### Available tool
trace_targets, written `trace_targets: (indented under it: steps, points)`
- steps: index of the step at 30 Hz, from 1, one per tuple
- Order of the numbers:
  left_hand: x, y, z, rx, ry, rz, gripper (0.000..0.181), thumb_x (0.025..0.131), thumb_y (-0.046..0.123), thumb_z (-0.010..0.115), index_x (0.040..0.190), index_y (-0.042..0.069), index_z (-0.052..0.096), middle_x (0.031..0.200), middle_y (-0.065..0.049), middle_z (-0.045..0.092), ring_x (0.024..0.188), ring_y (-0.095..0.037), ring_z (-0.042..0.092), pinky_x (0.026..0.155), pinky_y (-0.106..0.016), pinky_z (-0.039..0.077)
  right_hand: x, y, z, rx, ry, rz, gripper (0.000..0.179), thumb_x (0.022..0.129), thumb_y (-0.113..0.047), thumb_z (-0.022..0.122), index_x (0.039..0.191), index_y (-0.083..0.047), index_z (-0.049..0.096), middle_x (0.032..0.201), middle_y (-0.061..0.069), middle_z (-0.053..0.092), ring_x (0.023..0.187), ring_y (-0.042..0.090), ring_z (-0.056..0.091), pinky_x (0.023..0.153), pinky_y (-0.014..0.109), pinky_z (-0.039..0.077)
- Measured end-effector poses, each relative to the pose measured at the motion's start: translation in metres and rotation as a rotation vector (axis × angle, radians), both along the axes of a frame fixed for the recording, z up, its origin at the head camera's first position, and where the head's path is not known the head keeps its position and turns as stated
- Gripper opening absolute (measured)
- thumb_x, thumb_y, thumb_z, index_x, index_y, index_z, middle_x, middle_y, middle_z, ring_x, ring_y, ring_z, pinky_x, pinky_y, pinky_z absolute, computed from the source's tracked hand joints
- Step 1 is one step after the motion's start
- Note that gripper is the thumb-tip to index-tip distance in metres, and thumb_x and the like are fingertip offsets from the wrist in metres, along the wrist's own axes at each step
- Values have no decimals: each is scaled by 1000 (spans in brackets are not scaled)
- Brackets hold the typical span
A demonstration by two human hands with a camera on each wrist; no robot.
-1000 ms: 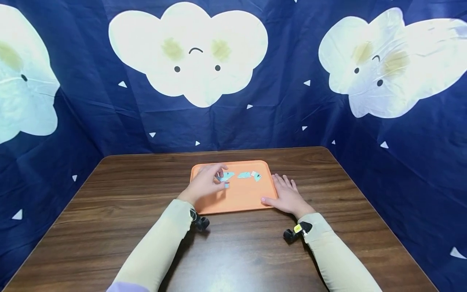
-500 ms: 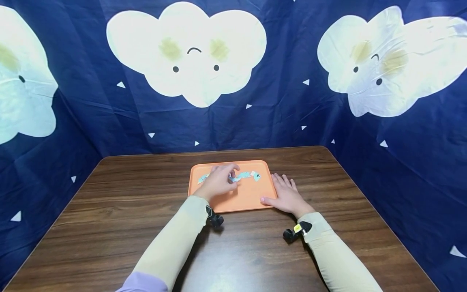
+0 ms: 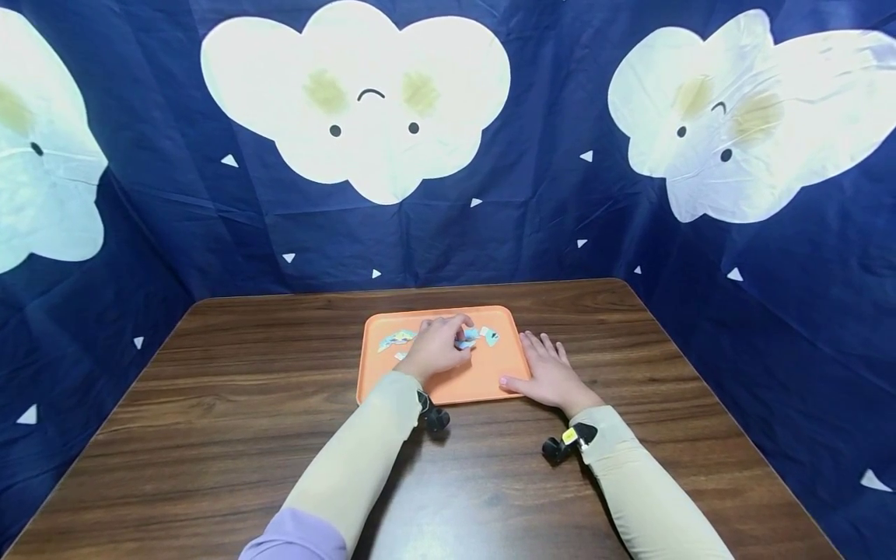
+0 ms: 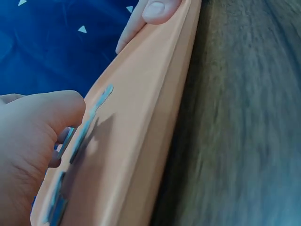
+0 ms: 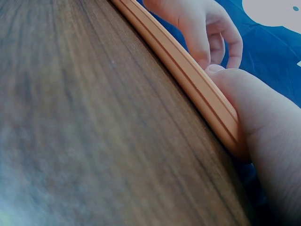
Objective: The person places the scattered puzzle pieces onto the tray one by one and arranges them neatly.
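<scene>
My left hand point(image 3: 439, 347) is over the middle of the orange tray point(image 3: 484, 379), thumb and fingers pinching a thin, flat light-blue puzzle piece point(image 4: 68, 141). Right by those fingertips lies another light-blue puzzle piece point(image 4: 83, 136), joined or close to a piece with a dark mark point(image 3: 493, 337) toward the tray's right end. Left of the hand is a blue and yellow piece point(image 3: 396, 338), with a small pale bit in front of it. Fingers extended, my right hand point(image 3: 551, 376) rests at the tray's right edge, its thumb point(image 5: 225, 77) over the rim. The left palm hides part of the row.
The tray sits toward the back of a brown wooden table point(image 3: 210, 404). A dark blue curtain with white clouds point(image 3: 357, 101) hangs behind and at both sides. Each wrist wears a small black camera point(image 3: 435, 418).
My left hand has moved right across the tray, from its left part to the middle, uncovering the left pieces and reaching the right-hand ones. The right hand stays at the tray edge.
</scene>
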State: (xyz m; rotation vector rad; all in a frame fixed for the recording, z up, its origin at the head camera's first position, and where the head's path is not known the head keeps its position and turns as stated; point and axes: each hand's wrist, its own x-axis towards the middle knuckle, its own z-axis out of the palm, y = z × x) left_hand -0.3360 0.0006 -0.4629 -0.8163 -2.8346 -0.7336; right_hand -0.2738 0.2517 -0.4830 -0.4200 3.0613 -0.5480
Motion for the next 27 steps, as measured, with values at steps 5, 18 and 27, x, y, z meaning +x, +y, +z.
trace_targets:
  steps: [5, 18, 27]
  points:
    - [-2, 7, -8, 1, 7, 8, 43, 84, 29, 73, 124, 20, 59, 92, 10, 61, 88, -15, 58, 95, -44, 35, -2, 0, -1, -2, 6, 2, 112, 85, -75, 56, 159, 0, 20, 164, 21, 23, 152, 45, 12, 118, 64, 6]
    - [0, 17, -9, -64, 15, 29, 42, 86, 26, 69, 127, 22, 58, 88, 11, 57, 84, -15, 53, 90, -41, 34, -1, 0, -1, -10, 10, 4, 111, 85, -74, 57, 159, 0, 21, 164, 21, 24, 152, 45, 13, 118, 64, 6]
    - [2, 6, -5, -54, 41, 52, 44, 86, 31, 70, 127, 20, 59, 94, 10, 62, 90, -13, 58, 90, -42, 35, -1, -1, 0, 4, 18, 10, 111, 85, -74, 57, 159, 1, 21, 164, 21, 24, 151, 45, 14, 119, 63, 7]
